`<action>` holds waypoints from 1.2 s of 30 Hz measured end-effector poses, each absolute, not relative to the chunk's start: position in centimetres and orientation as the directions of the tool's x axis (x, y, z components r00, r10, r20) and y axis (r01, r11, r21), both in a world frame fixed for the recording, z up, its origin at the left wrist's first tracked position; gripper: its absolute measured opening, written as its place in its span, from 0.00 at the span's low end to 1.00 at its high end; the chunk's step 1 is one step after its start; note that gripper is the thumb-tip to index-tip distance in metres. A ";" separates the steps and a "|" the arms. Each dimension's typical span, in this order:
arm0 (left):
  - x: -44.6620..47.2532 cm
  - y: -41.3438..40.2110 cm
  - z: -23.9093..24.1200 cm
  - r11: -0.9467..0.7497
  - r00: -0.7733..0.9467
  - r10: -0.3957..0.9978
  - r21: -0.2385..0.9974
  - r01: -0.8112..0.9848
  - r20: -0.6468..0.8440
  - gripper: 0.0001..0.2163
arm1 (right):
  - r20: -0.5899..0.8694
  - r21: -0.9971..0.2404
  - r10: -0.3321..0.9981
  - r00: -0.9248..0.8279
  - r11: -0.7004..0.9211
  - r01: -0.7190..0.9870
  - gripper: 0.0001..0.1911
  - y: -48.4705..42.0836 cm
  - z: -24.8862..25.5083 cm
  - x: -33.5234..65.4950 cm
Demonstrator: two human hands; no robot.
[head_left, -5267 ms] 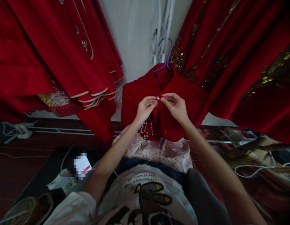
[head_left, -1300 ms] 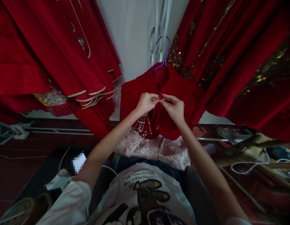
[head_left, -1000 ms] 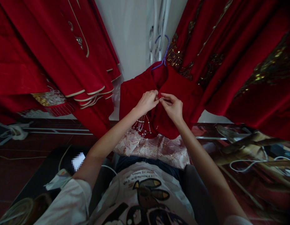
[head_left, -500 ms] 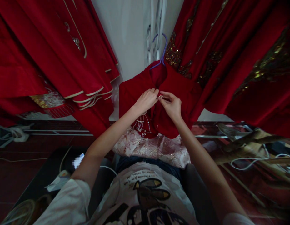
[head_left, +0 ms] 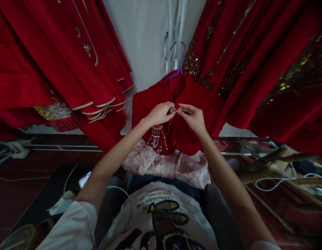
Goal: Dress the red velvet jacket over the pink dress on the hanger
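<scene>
A red jacket (head_left: pixel 150 93) hangs in front of me on a purple hanger (head_left: pixel 180 67), its lower edge resting over shiny pink fabric (head_left: pixel 140 158) on my lap. My right hand (head_left: pixel 194 119) pinches a small beaded ornament (head_left: pixel 180 108) between thumb and forefinger, at the jacket's front opening. Right beside it, my left hand (head_left: pixel 161 114) is closed with its fingers curled at the same opening. What it grips is too small to make out. Below my left hand, a fringe of pearly bead strings (head_left: pixel 157 137) dangles on the jacket front.
Red garments with pale piping (head_left: pixel 98 83) hang to the left, and red garments with gold sequins (head_left: pixel 293 80) to the right. A white metal rack (head_left: pixel 174 31) stands behind. At lower left is a black surface (head_left: pixel 54 187); at right lie wooden poles (head_left: pixel 270 159) and a white cable (head_left: pixel 267 189).
Both hands sit slightly lower in view, and the left fingers have curled in more. The ornament stays pinched in the right hand, now a little more exposed.
</scene>
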State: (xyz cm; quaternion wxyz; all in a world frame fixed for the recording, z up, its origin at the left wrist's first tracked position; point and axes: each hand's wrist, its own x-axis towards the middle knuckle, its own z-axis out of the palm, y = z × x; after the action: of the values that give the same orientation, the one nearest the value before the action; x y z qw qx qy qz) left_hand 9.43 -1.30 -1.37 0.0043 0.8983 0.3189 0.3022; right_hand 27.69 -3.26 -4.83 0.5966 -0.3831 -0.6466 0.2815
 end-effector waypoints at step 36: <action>10.7 -3.4 -0.6 -0.783 0.672 0.530 -0.005 0.622 0.517 0.05 | 0.538 -0.837 0.840 0.074 0.522 0.164 0.19 -3.6 -4.9 27.2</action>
State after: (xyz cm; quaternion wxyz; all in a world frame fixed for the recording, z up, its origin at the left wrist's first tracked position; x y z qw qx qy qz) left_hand 10.72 -3.35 -0.61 -0.0908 0.9098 0.3166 0.2526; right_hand 27.20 -3.63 -4.89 0.6118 -0.4036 -0.6218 0.2760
